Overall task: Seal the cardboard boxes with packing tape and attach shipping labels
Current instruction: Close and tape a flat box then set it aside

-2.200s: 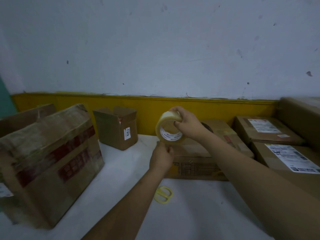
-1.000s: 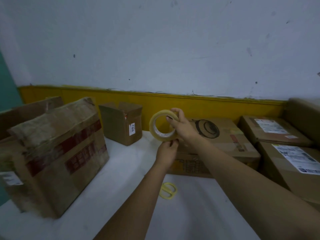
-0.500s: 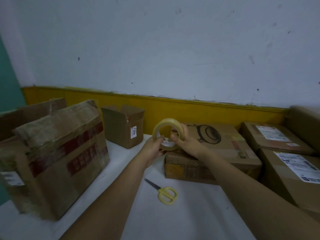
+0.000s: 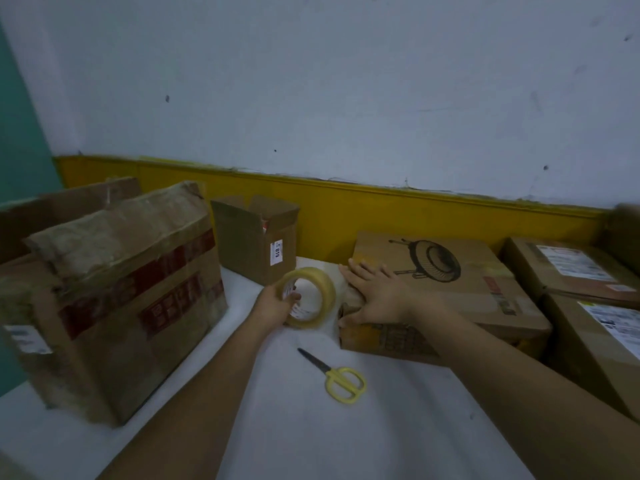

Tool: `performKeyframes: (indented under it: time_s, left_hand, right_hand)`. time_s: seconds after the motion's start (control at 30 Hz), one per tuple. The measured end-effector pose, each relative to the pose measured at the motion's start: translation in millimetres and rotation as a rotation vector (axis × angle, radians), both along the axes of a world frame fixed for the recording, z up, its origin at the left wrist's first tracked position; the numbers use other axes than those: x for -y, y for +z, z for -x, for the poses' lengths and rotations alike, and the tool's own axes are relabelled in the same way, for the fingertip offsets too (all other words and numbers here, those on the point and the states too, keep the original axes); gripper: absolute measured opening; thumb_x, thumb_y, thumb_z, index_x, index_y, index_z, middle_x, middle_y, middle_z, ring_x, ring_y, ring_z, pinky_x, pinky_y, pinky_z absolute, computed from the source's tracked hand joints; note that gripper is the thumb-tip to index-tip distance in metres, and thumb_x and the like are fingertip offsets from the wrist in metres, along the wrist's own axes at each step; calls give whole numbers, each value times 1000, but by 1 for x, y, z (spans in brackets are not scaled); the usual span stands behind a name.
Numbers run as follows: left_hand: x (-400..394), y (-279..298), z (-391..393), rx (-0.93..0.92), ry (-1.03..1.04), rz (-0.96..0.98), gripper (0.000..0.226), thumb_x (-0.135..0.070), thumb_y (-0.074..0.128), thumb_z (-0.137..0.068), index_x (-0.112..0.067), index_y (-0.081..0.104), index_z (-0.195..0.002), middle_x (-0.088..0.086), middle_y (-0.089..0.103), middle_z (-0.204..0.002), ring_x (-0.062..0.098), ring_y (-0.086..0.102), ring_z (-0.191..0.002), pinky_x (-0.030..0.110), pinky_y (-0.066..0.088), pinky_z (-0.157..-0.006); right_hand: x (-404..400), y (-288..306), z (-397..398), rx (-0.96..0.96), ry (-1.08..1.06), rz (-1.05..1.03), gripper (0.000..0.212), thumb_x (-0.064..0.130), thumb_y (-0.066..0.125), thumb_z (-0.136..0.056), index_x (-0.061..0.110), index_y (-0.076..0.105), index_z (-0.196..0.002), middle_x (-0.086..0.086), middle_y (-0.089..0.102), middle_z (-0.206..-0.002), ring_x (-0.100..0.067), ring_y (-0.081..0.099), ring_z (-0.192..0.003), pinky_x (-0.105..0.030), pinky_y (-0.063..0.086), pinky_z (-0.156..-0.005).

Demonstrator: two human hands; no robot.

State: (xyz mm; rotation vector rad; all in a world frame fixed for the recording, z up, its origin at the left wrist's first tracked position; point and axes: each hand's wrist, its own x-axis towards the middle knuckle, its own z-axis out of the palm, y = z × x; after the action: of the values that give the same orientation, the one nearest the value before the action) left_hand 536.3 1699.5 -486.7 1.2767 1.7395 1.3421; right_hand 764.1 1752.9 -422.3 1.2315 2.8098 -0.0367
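Left hand (image 4: 273, 304) grip is curled round the packing tape roll (image 4: 309, 298), fingers through the core, roll held on edge just off the near-left corner of the flat printed box (image 4: 446, 292). Right hand (image 4: 375, 292) grip is spread, palm flat on that corner of the box top, thumb down the side face. A clear strip looks to run from roll to corner, but it's too faint to be sure.

Risks as I read it:
- If the palm lifts early, the tape end peels off the corner.
- Roll pulled off-line puts the strip skewed or wrinkled across the seam.
- Slack strip folds onto itself and sticks.

Around: yellow-handled scissors (image 4: 341, 377) lie on the white desk (image 4: 346, 434) near the box, in reach for cutting. Small open box (image 4: 256, 239) behind the roll and large worn box (image 4: 117, 289) to the left crowd the pull direction. Labelled boxes (image 4: 568, 268) packed tight on the right, so there's little room to turn the printed box.
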Motion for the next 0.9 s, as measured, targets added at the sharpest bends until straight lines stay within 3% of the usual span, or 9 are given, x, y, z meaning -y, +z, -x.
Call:
performKeyframes:
  time_s: [0.17,0.23,0.3,0.33,0.4,0.5,0.6,0.77,0.9]
  left_hand:
    - [0,-34,-9,-159,87,-4,43,-34,72,-90,-6,65,-122,14,68,-123,31,62,-116,27,42,-95]
    - [-15,-50,12,-157,28,39,82,-68,76,-70,-11,62,-126,8,68,-123,27,64,-114,35,51,-97]
    - [-21,-54,33,-188,-31,11,109,-81,73,-56,-14,52,-139,6,64,-131,24,62,-118,44,53,-99]
    - [-17,-46,37,-237,-48,2,107,-75,74,-59,-16,47,-144,5,60,-136,23,59,-122,46,51,-101]
    - [12,-10,22,-379,-75,-55,96,-50,75,-69,-17,39,-151,8,49,-147,25,48,-134,44,43,-110]
    - [33,19,-2,-481,-224,-82,84,-8,70,-84,-14,27,-157,9,29,-160,25,27,-148,31,29,-115]
    - [35,25,-14,-529,-237,-51,66,-16,62,-94,-15,33,-153,8,29,-153,25,28,-143,36,31,-115]
    - [35,27,-15,-342,-188,-68,55,-51,54,-98,-14,44,-137,2,37,-131,18,41,-126,36,36,-109]
    - [27,27,-12,-323,-209,-77,44,-44,61,-96,-15,44,-123,4,44,-123,18,47,-113,32,40,-96]
  right_hand:
    - [15,5,-3,-101,28,-68,109,91,37,-73,34,-3,-157,9,-7,-165,-13,-5,-152,-48,-3,-123]
    - [28,9,-7,-172,58,-234,98,89,30,-78,33,19,-157,8,13,-164,-14,11,-151,-46,6,-123]
    - [49,9,-11,-257,110,-436,73,74,31,-89,25,54,-137,2,50,-145,-21,44,-133,-43,33,-110]
    - [62,3,-9,-335,158,-527,57,61,36,-94,20,65,-118,-2,62,-123,-24,55,-112,-39,44,-94]
    - [90,-20,-1,-470,200,-597,32,39,47,-94,14,67,-91,-6,62,-91,-26,59,-82,-33,45,-66]
    - [128,-50,12,-354,-8,-248,23,30,53,-94,10,62,-90,-10,59,-91,-30,60,-83,-30,35,-60]
    - [136,-58,9,-245,-115,-30,17,28,50,-97,13,51,-88,-11,51,-87,-29,53,-81,-30,35,-63]
    - [146,-33,2,111,-132,-36,17,26,52,-97,13,53,-87,-2,42,-70,-26,50,-75,-30,39,-63]
    - [158,18,-29,117,-203,-41,20,29,58,-95,12,65,-91,-3,63,-80,-19,59,-67,-32,50,-58]
